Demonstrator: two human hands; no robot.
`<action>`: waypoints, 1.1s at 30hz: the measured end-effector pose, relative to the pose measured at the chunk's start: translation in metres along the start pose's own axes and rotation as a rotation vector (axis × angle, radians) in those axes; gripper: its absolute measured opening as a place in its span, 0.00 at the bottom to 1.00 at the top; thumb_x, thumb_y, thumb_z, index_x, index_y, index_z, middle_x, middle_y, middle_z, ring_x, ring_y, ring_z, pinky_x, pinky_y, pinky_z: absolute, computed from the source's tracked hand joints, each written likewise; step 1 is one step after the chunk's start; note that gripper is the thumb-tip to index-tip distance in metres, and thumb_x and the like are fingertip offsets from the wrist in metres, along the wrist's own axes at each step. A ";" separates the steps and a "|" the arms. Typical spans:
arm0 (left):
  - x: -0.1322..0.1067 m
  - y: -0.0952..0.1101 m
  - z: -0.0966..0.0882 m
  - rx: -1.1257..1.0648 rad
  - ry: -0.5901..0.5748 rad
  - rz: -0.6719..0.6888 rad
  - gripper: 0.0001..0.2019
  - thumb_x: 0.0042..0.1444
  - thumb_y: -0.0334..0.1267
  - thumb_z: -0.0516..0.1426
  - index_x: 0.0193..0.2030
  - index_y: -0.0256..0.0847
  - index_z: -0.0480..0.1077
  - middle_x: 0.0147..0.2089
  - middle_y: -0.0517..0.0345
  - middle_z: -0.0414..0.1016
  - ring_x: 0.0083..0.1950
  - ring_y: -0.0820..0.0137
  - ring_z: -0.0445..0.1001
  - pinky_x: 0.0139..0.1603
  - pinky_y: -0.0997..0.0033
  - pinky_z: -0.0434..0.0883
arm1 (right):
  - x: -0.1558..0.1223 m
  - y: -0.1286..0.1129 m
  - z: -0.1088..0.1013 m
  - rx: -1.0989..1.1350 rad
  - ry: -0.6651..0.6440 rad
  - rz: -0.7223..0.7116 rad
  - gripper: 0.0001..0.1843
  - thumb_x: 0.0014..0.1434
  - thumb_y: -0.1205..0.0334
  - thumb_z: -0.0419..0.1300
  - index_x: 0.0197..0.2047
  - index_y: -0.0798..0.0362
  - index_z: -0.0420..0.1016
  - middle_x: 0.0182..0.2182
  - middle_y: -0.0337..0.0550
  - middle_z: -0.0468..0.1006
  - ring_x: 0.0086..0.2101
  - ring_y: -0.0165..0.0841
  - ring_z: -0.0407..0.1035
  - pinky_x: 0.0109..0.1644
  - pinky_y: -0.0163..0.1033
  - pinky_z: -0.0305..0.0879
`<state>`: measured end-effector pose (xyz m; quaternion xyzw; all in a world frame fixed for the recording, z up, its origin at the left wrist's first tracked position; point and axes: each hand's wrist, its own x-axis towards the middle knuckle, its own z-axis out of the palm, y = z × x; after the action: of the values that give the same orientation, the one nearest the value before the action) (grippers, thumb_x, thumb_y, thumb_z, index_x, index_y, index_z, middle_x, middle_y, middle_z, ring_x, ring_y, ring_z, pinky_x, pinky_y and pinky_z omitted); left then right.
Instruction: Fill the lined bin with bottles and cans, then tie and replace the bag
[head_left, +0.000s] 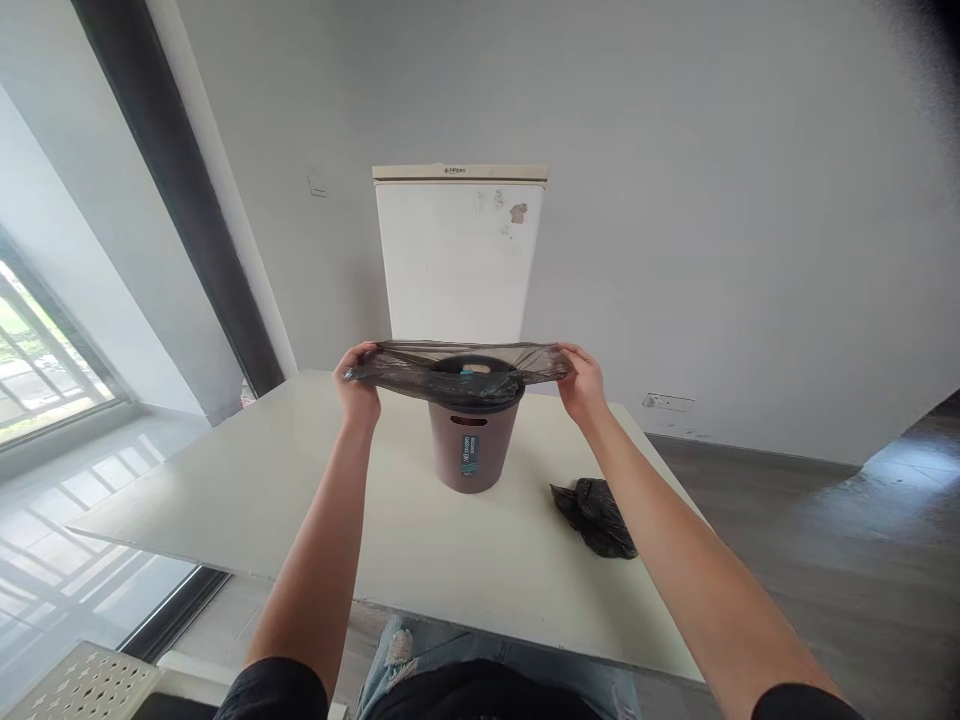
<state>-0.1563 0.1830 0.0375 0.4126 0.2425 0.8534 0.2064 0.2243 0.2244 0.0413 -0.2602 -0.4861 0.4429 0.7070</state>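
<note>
A small mauve waste bin (pixel 472 445) stands upright in the middle of a white table (pixel 300 480). A thin black plastic bag (pixel 450 372) sits in its mouth, its rim stretched wide to both sides above the bin. My left hand (pixel 358 385) is closed on the bag's left edge. My right hand (pixel 581 382) is closed on its right edge. Both arms reach forward over the table. Something small and light shows inside the bag, too small to name.
A crumpled black bag (pixel 596 515) lies on the table to the right of the bin. A white refrigerator (pixel 459 260) stands against the grey wall behind. A window (pixel 37 370) is at the left, dark wooden floor (pixel 825 540) at the right.
</note>
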 end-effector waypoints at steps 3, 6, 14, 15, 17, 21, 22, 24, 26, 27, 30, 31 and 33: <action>-0.006 0.002 -0.022 0.001 0.001 -0.001 0.09 0.50 0.36 0.66 0.40 0.44 0.79 0.46 0.55 0.82 0.47 0.66 0.79 0.50 0.67 0.74 | -0.005 -0.001 -0.020 -0.024 0.023 0.023 0.08 0.51 0.55 0.69 0.36 0.45 0.79 0.40 0.38 0.78 0.34 0.30 0.69 0.33 0.36 0.65; -0.018 -0.002 -0.042 0.027 -0.015 -0.066 0.20 0.47 0.32 0.69 0.48 0.48 0.76 0.51 0.55 0.81 0.53 0.65 0.79 0.51 0.67 0.74 | -0.011 0.003 -0.033 -0.053 0.007 0.068 0.19 0.47 0.58 0.72 0.44 0.40 0.79 0.45 0.37 0.77 0.35 0.29 0.69 0.34 0.35 0.66; -0.050 0.004 -0.044 -0.005 -0.446 -0.373 0.26 0.45 0.45 0.76 0.51 0.44 0.78 0.60 0.44 0.78 0.70 0.55 0.70 0.71 0.59 0.65 | -0.020 0.004 -0.018 -0.222 -0.487 0.162 0.36 0.50 0.50 0.75 0.62 0.40 0.75 0.64 0.45 0.72 0.55 0.42 0.70 0.48 0.42 0.71; -0.049 0.009 -0.035 -0.041 -0.451 -0.353 0.27 0.45 0.49 0.76 0.50 0.44 0.78 0.59 0.44 0.79 0.70 0.55 0.70 0.71 0.59 0.65 | -0.019 0.003 -0.013 -0.234 -0.521 0.140 0.38 0.50 0.49 0.75 0.64 0.40 0.73 0.66 0.45 0.71 0.58 0.44 0.68 0.50 0.43 0.71; -0.046 0.018 -0.014 -0.101 -0.452 -0.332 0.31 0.41 0.52 0.77 0.51 0.44 0.78 0.57 0.44 0.80 0.71 0.53 0.69 0.71 0.58 0.67 | -0.017 0.001 -0.002 -0.287 -0.558 0.103 0.45 0.48 0.49 0.78 0.68 0.38 0.70 0.67 0.45 0.71 0.62 0.48 0.65 0.52 0.46 0.71; -0.038 0.029 0.029 -0.131 -0.406 -0.301 0.28 0.48 0.49 0.75 0.53 0.42 0.78 0.61 0.43 0.79 0.72 0.52 0.68 0.70 0.57 0.69 | -0.015 0.004 0.018 -0.303 -0.473 0.008 0.37 0.50 0.44 0.77 0.61 0.40 0.76 0.59 0.45 0.78 0.58 0.48 0.70 0.55 0.49 0.70; -0.036 0.030 0.037 -0.132 -0.379 -0.291 0.25 0.51 0.49 0.74 0.52 0.41 0.79 0.62 0.43 0.78 0.72 0.52 0.68 0.69 0.58 0.69 | -0.015 0.005 0.022 -0.288 -0.431 -0.030 0.32 0.52 0.42 0.75 0.58 0.42 0.78 0.56 0.45 0.80 0.56 0.46 0.71 0.56 0.50 0.70; -0.034 0.030 0.050 -0.149 -0.337 -0.290 0.21 0.56 0.50 0.71 0.51 0.41 0.79 0.64 0.43 0.77 0.72 0.52 0.68 0.68 0.57 0.71 | -0.015 0.005 0.029 -0.258 -0.335 -0.105 0.24 0.57 0.39 0.71 0.51 0.43 0.81 0.53 0.44 0.80 0.54 0.43 0.72 0.58 0.49 0.69; -0.032 0.027 0.057 -0.202 -0.310 -0.300 0.20 0.59 0.53 0.69 0.51 0.42 0.77 0.66 0.44 0.76 0.71 0.52 0.69 0.66 0.54 0.73 | -0.015 0.001 0.034 -0.198 -0.248 -0.137 0.21 0.59 0.39 0.69 0.48 0.43 0.81 0.54 0.43 0.80 0.54 0.42 0.72 0.59 0.48 0.69; -0.031 0.026 0.059 -0.240 -0.294 -0.302 0.21 0.60 0.54 0.67 0.51 0.43 0.76 0.66 0.44 0.76 0.70 0.53 0.70 0.66 0.53 0.73 | -0.016 -0.002 0.036 -0.145 -0.220 -0.135 0.19 0.60 0.40 0.68 0.47 0.43 0.81 0.54 0.42 0.80 0.55 0.42 0.72 0.59 0.48 0.69; -0.027 0.022 0.063 -0.376 -0.211 -0.320 0.16 0.63 0.54 0.65 0.46 0.45 0.72 0.51 0.52 0.82 0.57 0.61 0.79 0.62 0.53 0.74 | -0.017 -0.011 0.041 0.070 -0.218 -0.094 0.14 0.60 0.44 0.67 0.40 0.45 0.79 0.55 0.44 0.81 0.60 0.45 0.70 0.60 0.51 0.68; -0.026 0.021 0.064 -0.416 -0.188 -0.345 0.13 0.65 0.51 0.64 0.44 0.45 0.70 0.42 0.58 0.80 0.48 0.66 0.81 0.59 0.57 0.75 | -0.017 -0.014 0.043 0.130 -0.229 -0.073 0.14 0.59 0.44 0.67 0.36 0.45 0.77 0.54 0.45 0.82 0.61 0.46 0.70 0.61 0.53 0.68; -0.023 0.021 0.064 -0.465 -0.176 -0.405 0.09 0.69 0.42 0.61 0.39 0.45 0.68 0.26 0.67 0.67 0.30 0.75 0.73 0.48 0.68 0.77 | -0.017 -0.018 0.047 0.216 -0.235 -0.021 0.16 0.58 0.44 0.67 0.32 0.45 0.71 0.49 0.46 0.84 0.58 0.47 0.72 0.60 0.55 0.69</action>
<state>-0.0944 0.1686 0.0708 0.3698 0.0996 0.7887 0.4809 0.1858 0.1981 0.0668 -0.1241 -0.5175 0.5127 0.6737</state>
